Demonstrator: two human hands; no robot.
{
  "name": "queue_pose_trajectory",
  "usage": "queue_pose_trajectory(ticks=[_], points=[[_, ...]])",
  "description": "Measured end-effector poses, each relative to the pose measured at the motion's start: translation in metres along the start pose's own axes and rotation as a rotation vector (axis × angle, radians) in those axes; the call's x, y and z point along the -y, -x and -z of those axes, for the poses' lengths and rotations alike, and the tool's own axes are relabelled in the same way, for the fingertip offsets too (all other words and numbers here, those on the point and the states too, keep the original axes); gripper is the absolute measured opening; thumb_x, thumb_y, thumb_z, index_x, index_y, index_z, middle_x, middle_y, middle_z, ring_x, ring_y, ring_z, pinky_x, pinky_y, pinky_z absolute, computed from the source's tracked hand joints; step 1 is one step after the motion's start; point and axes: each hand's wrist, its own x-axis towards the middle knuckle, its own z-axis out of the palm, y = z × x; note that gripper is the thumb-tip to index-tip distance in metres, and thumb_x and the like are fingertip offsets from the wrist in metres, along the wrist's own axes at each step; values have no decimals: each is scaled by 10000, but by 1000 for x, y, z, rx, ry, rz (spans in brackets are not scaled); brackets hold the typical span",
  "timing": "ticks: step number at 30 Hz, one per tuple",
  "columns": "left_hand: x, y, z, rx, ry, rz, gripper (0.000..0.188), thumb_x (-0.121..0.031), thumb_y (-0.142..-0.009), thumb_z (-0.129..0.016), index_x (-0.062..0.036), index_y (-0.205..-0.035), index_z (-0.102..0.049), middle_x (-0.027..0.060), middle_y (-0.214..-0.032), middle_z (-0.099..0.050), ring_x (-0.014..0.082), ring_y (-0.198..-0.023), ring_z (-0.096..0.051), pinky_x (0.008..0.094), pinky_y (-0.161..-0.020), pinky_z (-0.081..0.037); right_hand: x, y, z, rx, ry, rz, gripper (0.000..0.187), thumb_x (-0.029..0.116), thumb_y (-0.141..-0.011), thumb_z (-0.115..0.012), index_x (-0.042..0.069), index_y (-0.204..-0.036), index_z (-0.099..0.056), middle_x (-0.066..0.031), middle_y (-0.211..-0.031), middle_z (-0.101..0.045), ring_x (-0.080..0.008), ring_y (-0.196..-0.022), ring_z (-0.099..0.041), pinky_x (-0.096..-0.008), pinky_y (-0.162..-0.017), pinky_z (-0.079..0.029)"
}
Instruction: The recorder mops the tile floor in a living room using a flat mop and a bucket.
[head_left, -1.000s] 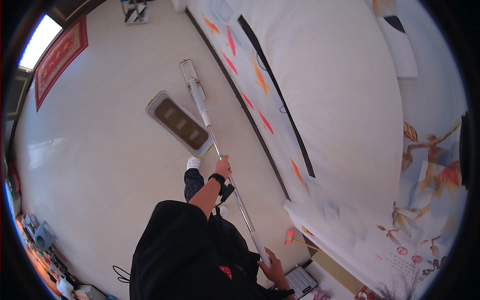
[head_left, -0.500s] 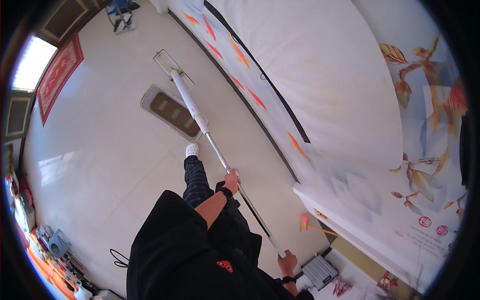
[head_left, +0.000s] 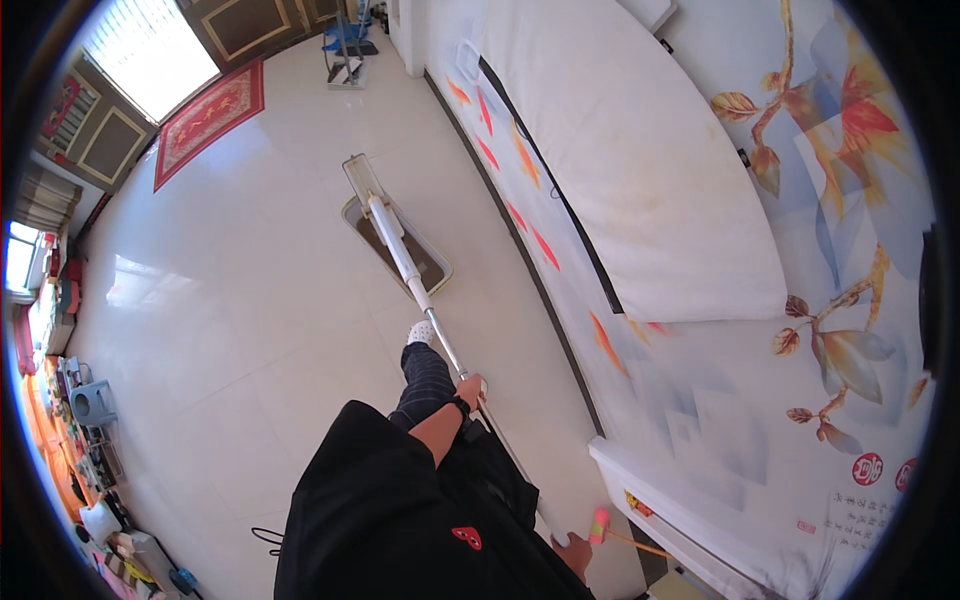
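Note:
Both my hands hold a long-handled flat mop (head_left: 407,262), whose handle slants from lower right to upper left. My left hand (head_left: 470,388), with a black watch on the wrist, is closed round the middle of the metal shaft. Lower down, my right hand (head_left: 572,552) grips the handle's end, partly cut by my black top. The narrow, pale mop head (head_left: 360,177) lies lengthwise at the far end of a rounded oblong brown piece with a pale rim (head_left: 434,268) on the floor; I cannot tell whether they touch. My white shoe (head_left: 420,333) stands just short of it.
On the right runs a white wall panel painted with red fish (head_left: 543,249), with a bulky white cover (head_left: 690,200) over it. A pink-headed mallet (head_left: 600,526) leans near my right hand. Far off lie a red rug (head_left: 212,125) and a grey-blue stand (head_left: 347,70). Shelves line the left.
The mop head has turned from crosswise to lengthwise and come closer over the brown piece's far end. My view has swung, shifting the room; both hands keep their hold.

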Motion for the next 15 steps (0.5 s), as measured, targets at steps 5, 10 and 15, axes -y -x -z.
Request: queue_pose_trajectory(ticks=[5, 10, 15], points=[[10, -8, 18, 37, -71, -14, 269, -241, -754, -474, 26, -747, -451, 111, -559, -447, 210, -437, -475, 358, -379, -432, 7, -7, 28, 60, -11, 57, 332, 386, -632, -649, 66, -610, -564, -149, -569, -567, -353, -572, -563, -447, -526, -449], [21, -9, 22, -13, -17, -37, 274, -270, -775, -444, -31, -642, -442, 113, -519, -432, 249, -461, -486, 385, -379, -360, 13, -6, 42, 126, -6, 85, 335, 389, -646, -643, 66, -610, -562, -146, -573, -568, -356, -572, -561, -448, -524, -448], [21, -12, 33, 69, -26, 15, 271, -283, -777, -467, -18, -724, -438, 100, -547, -442, 232, -447, -480, 362, -391, -396, 17, -7, 46, 158, 64, 83, 335, 390, -653, -639, 67, -613, -562, -144, -572, -567, -356, -570, -559, -445, -523, -448]])
